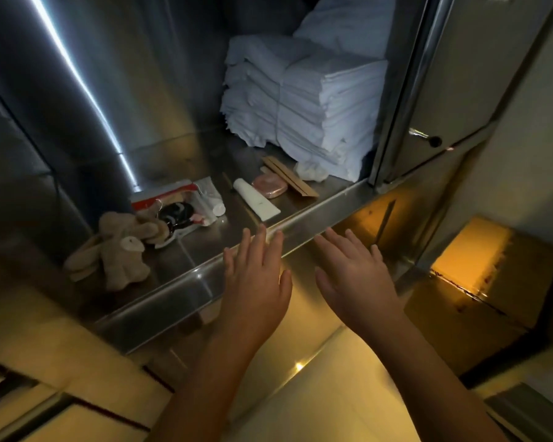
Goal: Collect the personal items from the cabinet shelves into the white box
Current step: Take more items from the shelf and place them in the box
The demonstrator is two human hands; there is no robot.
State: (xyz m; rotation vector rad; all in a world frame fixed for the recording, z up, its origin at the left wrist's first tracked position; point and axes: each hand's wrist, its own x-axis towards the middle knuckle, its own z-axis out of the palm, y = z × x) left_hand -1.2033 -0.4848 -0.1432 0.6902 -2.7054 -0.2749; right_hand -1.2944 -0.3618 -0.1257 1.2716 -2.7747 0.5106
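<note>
The left hand (256, 282) and right hand (355, 282) are spread flat and empty at the front edge of the shelf (179, 291), so the sensible start seems to be pinching the white tube (256, 200) lying just behind that edge.

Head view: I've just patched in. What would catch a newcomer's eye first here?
The tall stack of white towels at the back right of the shelf is the brightest thing in view. Next come the left hand and right hand, both open with straight fingers at the shelf's front lip, holding nothing. A beige plush toy lies at the shelf's left end.
</note>
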